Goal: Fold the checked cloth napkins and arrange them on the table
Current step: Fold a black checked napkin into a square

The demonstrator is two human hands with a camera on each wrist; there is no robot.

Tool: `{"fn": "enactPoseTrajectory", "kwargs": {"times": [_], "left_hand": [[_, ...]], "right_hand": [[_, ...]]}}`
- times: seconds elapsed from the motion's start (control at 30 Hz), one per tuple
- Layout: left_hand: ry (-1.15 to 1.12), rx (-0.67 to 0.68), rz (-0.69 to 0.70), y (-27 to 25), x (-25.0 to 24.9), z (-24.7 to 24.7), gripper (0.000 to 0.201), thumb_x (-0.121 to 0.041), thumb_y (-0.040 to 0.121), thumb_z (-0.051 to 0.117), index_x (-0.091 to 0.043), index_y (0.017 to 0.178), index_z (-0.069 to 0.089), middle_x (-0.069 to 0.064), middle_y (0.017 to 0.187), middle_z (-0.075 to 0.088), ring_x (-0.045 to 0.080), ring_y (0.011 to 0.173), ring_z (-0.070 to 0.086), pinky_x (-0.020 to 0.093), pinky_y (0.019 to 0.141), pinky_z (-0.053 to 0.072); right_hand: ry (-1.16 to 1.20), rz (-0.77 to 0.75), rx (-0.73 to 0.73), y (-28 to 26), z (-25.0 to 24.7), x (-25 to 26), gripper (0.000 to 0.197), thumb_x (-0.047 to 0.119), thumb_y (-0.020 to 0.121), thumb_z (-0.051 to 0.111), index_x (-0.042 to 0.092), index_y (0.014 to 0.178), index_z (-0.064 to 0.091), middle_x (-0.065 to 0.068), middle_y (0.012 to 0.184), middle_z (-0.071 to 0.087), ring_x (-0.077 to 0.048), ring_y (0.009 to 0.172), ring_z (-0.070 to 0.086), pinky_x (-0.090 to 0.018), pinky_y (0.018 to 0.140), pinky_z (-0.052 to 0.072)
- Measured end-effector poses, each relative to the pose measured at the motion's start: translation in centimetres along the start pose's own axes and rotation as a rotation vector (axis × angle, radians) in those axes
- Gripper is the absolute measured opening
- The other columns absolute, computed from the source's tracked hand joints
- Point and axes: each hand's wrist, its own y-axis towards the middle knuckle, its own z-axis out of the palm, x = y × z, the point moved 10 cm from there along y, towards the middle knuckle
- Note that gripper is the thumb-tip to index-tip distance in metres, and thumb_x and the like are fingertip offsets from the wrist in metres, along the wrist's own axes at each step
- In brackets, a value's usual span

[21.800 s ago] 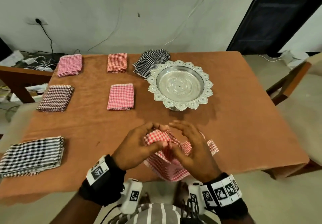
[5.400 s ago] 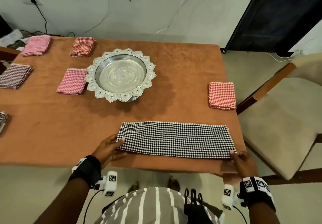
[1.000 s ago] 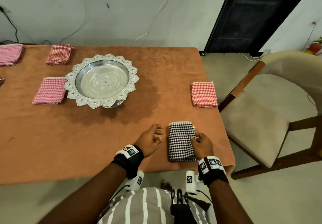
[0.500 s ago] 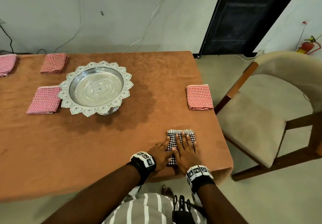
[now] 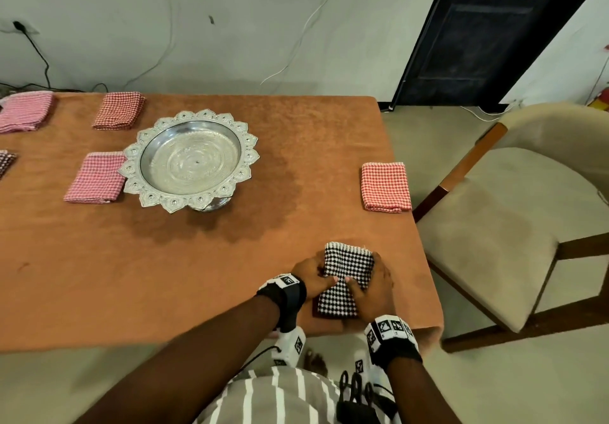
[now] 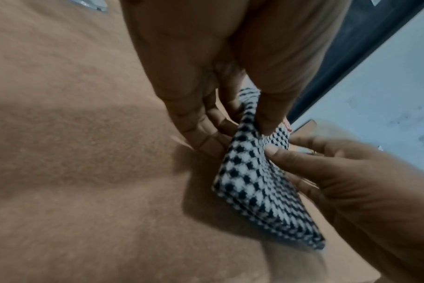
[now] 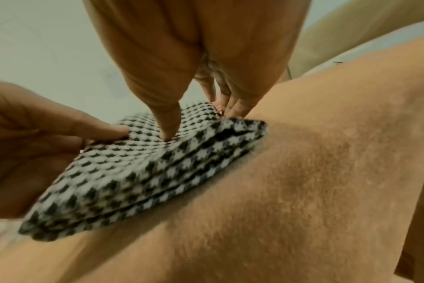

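Two thumbs press the top of the folded black-and-white checked napkin [image 5: 344,278] while the fingers of the left hand [image 5: 312,276] and right hand [image 5: 374,287] curl under its side edges, pinching it near the table's [image 5: 164,259] front right corner, below a folded red checked napkin [image 5: 385,187].

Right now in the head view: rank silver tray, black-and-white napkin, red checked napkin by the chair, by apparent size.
1. silver tray, clearly largest.
2 and 3. red checked napkin and black-and-white napkin: too close to rank. Both hands cover the black-and-white one's sides, and it lies nearer the camera.
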Motion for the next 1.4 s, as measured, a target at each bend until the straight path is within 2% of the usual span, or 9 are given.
{"fn": "enactPoseTrajectory", "kwargs": {"times": [0.1,0.2,0.3,0.5,0.7,0.8,0.93,1.27,1.4], "left_hand": [[-0.396,0.115,0.005,-0.7,-2.1,1.6,0.033,-0.011,0.091,0.066,-0.018,0.122,0.057,0.006,0.120,0.067,0.023,0.111,0.063,0.037,0.100,0.051],[-0.755,0.238,-0.062,-1.6,-3.8,3.4,0.032,0.005,0.093,0.054,-0.011,0.121,0.057,0.008,0.113,0.068,0.022,0.104,0.066,0.036,0.089,0.057],[-0.709,0.265,-0.013,-1.6,-4.6,3.6,0.041,0.002,0.081,0.061,-0.009,0.120,0.058,0.015,0.118,0.066,0.028,0.110,0.064,0.041,0.095,0.054],[-0.516,0.438,0.060,-2.3,-5.2,5.8,0.058,0.002,0.091,0.067,-0.013,0.140,0.043,0.016,0.130,0.064,0.035,0.118,0.063,0.039,0.084,0.060],[0.275,0.267,0.097,-0.9,-4.6,4.4,0.051,-0.030,0.093,0.069,-0.017,0.136,0.046,0.000,0.113,0.068,0.022,0.107,0.064,0.030,0.092,0.050],[0.385,0.154,0.082,-0.4,-3.0,1.8,0.052,-0.034,0.093,0.066,-0.014,0.137,0.045,0.003,0.123,0.065,0.017,0.101,0.061,0.029,0.094,0.048],[0.377,0.112,0.085,-0.3,-2.4,1.2,0.045,-0.031,0.095,0.062,-0.013,0.134,0.049,0.005,0.128,0.061,0.017,0.107,0.061,0.028,0.098,0.048],[0.441,0.158,0.138,2.8,-3.2,1.7,0.037,-0.030,0.096,0.059,-0.012,0.128,0.055,0.004,0.125,0.061,0.016,0.104,0.060,0.025,0.092,0.046],[0.417,0.089,0.108,5.7,-3.3,-1.5,0.035,-0.027,0.096,0.059,-0.013,0.128,0.056,0.001,0.120,0.062,0.013,0.097,0.059,0.018,0.085,0.042]], "right_hand": [[0.350,0.207,-0.043,-0.3,-2.3,-1.3,0.073,0.048,0.080,0.080,0.016,0.139,0.051,-0.005,0.133,0.062,-0.021,0.123,0.057,-0.042,0.106,0.046],[0.936,0.456,0.211,-1.5,-0.9,-0.5,0.055,0.051,0.092,0.065,0.008,0.127,0.063,-0.015,0.121,0.071,-0.038,0.114,0.066,-0.055,0.099,0.053],[1.113,0.570,0.309,-2.2,-0.4,-0.5,0.045,0.032,0.099,0.062,-0.001,0.129,0.061,-0.028,0.124,0.066,-0.050,0.117,0.061,-0.068,0.101,0.045],[0.683,0.299,0.031,1.5,-7.1,-2.5,0.030,0.015,0.090,0.075,0.014,0.118,0.066,-0.008,0.117,0.073,-0.017,0.102,0.070,-0.025,0.081,0.059],[0.023,0.169,0.001,2.8,-9.6,-7.0,0.041,0.034,0.090,0.064,0.029,0.130,0.059,-0.005,0.128,0.064,-0.030,0.119,0.060,-0.049,0.101,0.048],[-0.519,0.077,-0.027,0.9,-9.6,-5.8,0.059,0.046,0.098,0.051,0.032,0.153,0.035,-0.011,0.157,0.036,-0.038,0.142,0.035,-0.056,0.113,0.030],[-0.706,-0.273,0.144,-1.9,-5.5,-3.9,0.067,0.066,0.100,0.030,0.045,0.159,0.006,-0.001,0.170,-0.006,-0.032,0.156,-0.004,-0.057,0.122,0.006],[-0.662,-0.195,0.226,-0.3,-4.7,-3.1,0.062,0.068,0.099,0.019,0.044,0.156,0.022,0.001,0.169,0.010,-0.031,0.156,0.005,-0.059,0.122,0.005],[-0.211,-0.069,-0.095,7.7,-9.1,1.1,0.041,0.046,0.099,0.048,0.020,0.129,0.057,-0.006,0.135,0.056,-0.028,0.125,0.051,-0.042,0.104,0.043]]}}
